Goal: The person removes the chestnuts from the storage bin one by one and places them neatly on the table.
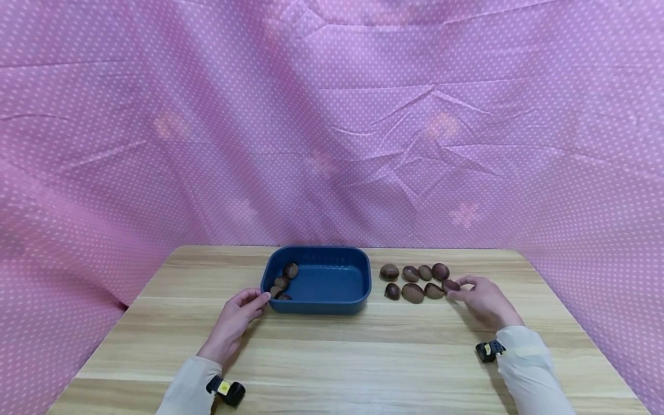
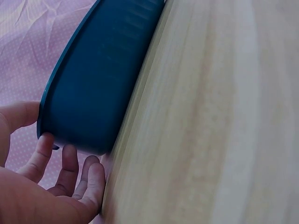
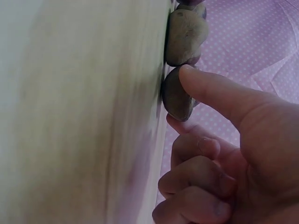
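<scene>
The left hand (image 1: 236, 320) had its thumb and forefinger pinched on the rim of the blue box (image 1: 317, 308), at the box's near left corner, with its other fingers loosely bent beside the outer wall. The right hand (image 1: 487, 304), well apart from the left and off to the right of the box, held 1 chestnut (image 1: 450, 286) between thumb and forefinger; its other 3 fingers were curled in toward the palm. That held chestnut was the farthest from the box in the near row, right by its neighbour; I cannot tell whether it had left the table.

To the right of the box lay 7 loose chestnuts (image 1: 412, 293): 4 in a far row and 3 in a near row, the near row ending at the held chestnut. Inside the box, 4 more chestnuts (image 1: 282, 282) sat along its left end, the nearest of them partly hidden by the near wall.

The box stood on a wooden table (image 1: 332, 369). On the near side of the box, pale sleeves (image 1: 531, 369) covered the arms, and each wrist wore a black camera (image 1: 486, 352). Pink dotted cloth (image 1: 332, 115) hung behind the box and to either side.
</scene>
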The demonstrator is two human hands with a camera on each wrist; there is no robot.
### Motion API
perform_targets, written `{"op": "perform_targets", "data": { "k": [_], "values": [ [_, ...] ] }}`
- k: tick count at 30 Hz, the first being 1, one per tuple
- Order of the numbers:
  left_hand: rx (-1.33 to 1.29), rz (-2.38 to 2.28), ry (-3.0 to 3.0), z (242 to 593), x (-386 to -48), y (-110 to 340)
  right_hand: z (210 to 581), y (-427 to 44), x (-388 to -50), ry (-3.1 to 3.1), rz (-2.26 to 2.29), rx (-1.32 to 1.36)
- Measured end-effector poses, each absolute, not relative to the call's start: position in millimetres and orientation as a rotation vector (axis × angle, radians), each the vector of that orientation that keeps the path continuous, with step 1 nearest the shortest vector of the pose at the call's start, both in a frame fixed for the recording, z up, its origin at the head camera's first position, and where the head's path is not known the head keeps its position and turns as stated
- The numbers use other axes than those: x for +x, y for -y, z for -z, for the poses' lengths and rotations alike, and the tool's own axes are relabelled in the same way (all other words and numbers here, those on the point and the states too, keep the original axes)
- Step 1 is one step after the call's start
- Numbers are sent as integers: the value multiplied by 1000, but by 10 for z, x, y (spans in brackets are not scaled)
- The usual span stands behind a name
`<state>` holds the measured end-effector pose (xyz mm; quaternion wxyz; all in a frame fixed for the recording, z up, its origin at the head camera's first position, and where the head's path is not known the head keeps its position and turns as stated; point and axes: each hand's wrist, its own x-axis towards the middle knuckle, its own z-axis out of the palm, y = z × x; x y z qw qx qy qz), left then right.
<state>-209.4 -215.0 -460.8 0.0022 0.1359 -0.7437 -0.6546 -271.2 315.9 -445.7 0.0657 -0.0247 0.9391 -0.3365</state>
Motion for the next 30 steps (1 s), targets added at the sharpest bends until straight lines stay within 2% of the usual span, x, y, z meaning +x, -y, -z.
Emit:
{"op": "perform_targets", "data": {
  "k": [9,15,22,30],
  "values": [
    [421,2058,2327,4617,-2094,2141,4417,-3186,-2700,-2820,973,-58],
    [415,2054,2336,4622,-2073,2138,4232,-3010,-2673,-2831,1092,-45],
    [387,2053,2361,4648,-2062,2152,3990,-2480,-2703,-2862,1226,-216],
    [396,2061,2327,4639,-2087,2164,3863,-1634,-2728,-2751,1331,-443]
  ]
}}
